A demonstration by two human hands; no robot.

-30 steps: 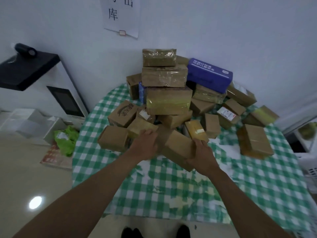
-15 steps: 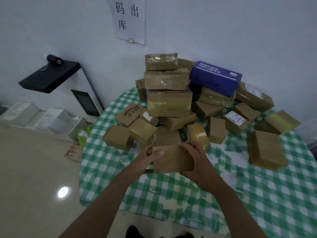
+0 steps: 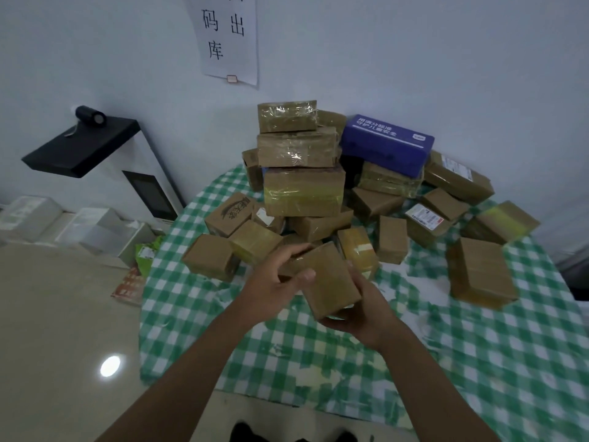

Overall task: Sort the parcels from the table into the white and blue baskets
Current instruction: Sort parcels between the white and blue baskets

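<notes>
Sorting is at an early stage. One brown parcel (image 3: 325,279) is lifted above the table (image 3: 510,362), held between the left hand (image 3: 274,287) and right hand (image 3: 363,309), fingers curled around its sides. Roughly twenty parcels remain piled on the table, including one blue box (image 3: 387,145). No basket is in view.

Both hands are holding a small brown parcel (image 3: 325,279) above the checked desk (image 3: 478,362): the left hand (image 3: 271,285) is gripping its upper left edge, the right hand (image 3: 360,311) is cupping it from below. Behind, a parcel heap (image 3: 302,173) is standing stacked, with a blue box (image 3: 387,145) lying on top at the right.
</notes>
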